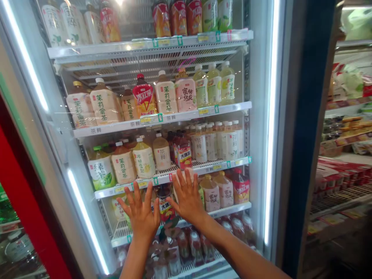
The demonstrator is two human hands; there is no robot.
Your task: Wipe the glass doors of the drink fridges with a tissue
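Note:
Both of my hands are raised in front of a lit drinks fridge with bottles on several white shelves. My left hand (pixel 141 212) has its fingers spread and holds nothing. It covers part of the lower shelves, below a green tea bottle (pixel 101 170) and a pale jasmine tea bottle (pixel 123 163). To its right, my right hand (pixel 187 195) is also spread and empty, just under a dark red iced tea bottle (pixel 184 153). Between the hands, another iced tea bottle (pixel 166 205) shows in part. Whether my palms touch a glass door, I cannot tell for certain.
Bright vertical light strips (pixel 271 124) run along the fridge's sides. The upper shelf edge (pixel 162 119) carries price tags. At right, past a dark frame (pixel 310 116), stands an open shelf unit (pixel 343 141) with packaged food. A red panel (pixel 26 201) slants at lower left.

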